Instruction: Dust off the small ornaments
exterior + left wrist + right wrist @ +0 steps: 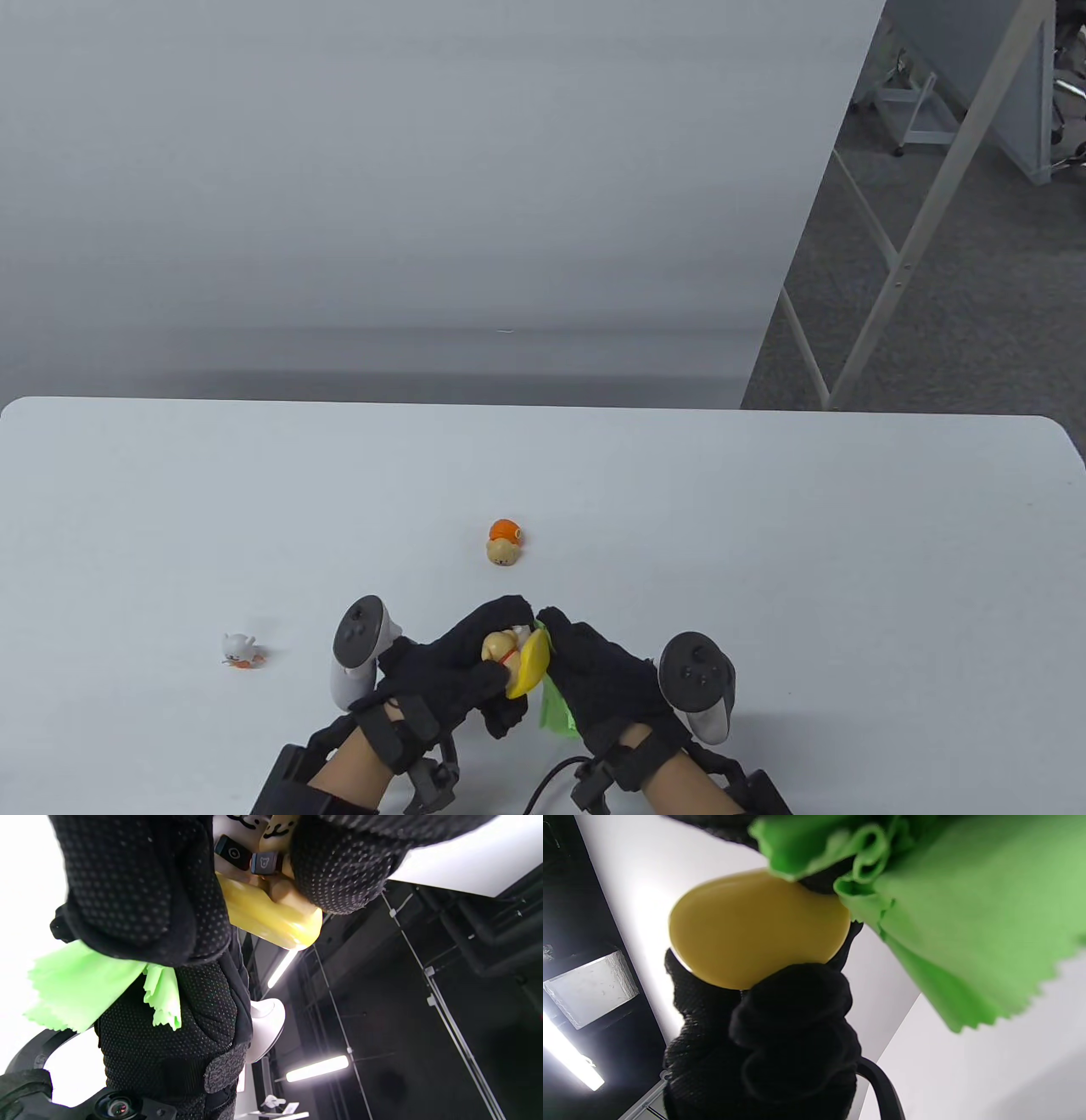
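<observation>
My left hand (462, 666) grips a small tan figurine on a yellow round base (519, 660), held above the table near the front edge. Its yellow base shows in the left wrist view (271, 918) and fills the right wrist view (755, 929). My right hand (594, 671) holds a green cloth (556, 713) against the base's edge; the cloth also shows in the left wrist view (85, 984) and the right wrist view (967, 921). An orange-topped tan ornament (504, 542) lies mid-table. A small white ornament with orange feet (240, 649) lies at the left.
The white table (764, 552) ends at a far edge against a pale wall. A black cable (551, 777) runs off the front edge between my wrists. Metal table legs (899, 272) stand on grey floor at the right.
</observation>
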Demonstrator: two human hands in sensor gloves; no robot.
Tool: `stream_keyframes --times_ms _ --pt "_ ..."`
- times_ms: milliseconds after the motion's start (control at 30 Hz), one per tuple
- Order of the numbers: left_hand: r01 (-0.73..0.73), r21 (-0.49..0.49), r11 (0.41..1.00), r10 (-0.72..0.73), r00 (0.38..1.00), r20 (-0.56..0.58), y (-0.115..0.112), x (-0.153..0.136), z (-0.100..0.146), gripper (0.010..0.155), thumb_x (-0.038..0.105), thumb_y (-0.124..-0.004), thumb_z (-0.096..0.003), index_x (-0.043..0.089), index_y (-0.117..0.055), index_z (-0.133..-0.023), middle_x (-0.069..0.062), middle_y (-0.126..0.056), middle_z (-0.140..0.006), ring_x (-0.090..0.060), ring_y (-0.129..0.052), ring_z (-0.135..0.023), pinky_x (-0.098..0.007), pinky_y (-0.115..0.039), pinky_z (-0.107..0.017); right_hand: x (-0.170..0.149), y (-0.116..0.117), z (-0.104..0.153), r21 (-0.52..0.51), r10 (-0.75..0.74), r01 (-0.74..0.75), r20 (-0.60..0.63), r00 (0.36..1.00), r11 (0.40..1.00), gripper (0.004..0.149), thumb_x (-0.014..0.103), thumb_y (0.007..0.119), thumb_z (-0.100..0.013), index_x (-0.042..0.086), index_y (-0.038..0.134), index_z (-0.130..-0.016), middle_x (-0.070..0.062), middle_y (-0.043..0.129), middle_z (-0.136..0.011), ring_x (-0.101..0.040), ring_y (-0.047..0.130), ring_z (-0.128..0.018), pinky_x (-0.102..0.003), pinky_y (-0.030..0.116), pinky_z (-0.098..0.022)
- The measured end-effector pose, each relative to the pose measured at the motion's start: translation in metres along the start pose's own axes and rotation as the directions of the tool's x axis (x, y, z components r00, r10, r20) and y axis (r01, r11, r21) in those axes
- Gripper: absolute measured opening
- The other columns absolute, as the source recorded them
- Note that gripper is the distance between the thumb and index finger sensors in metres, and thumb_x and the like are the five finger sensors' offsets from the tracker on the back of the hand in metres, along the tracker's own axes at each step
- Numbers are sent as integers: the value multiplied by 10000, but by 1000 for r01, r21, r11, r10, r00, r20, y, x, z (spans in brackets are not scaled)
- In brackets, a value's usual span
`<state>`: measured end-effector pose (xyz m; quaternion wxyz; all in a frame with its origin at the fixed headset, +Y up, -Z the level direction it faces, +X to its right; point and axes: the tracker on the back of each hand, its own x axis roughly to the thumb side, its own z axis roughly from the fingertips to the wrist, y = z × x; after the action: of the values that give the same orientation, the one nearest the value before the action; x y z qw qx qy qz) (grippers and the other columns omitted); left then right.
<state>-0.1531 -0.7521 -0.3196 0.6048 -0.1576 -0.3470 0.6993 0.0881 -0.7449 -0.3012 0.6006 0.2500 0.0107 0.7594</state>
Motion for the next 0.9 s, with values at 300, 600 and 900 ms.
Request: stream_keyframes --times_ms 300,600,900 --pt "144 85 986 -136 986 -98 13 -5 8 816 466 -815 -512 128 -474 -1173 -379 -444 -1091 -353 -1076 -475 -441 -994 -273 20 8 2 1 38 -38 67 997 999 494 89 768 -539 -92 638 -980 -462 800 -750 -494 921 -509 -726 809 -425" --pt "337 166 927 -286 920 -267 14 -8 11 865 645 -806 -454 62 -623 -1067 -276 -721 -926 -402 -1071 -500 -474 -1000 -281 18 6 4 -8 44 -43 81 996 999 487 84 780 -536 -59 659 -985 -458 794 -771 -506 915 -529 -737 795 -443" --pt "98 106 989 -51 923 -381 12 -22 10 683 459 -859 -524 -44 -708 -961 -283 -861 -829 -330 -1148 -421 -401 -1073 -206 16 5 2 -56 257 -251 178 950 966 469 69 813 -502 31 728 -961 -422 814 -800 -514 922 -569 -745 780 -483"
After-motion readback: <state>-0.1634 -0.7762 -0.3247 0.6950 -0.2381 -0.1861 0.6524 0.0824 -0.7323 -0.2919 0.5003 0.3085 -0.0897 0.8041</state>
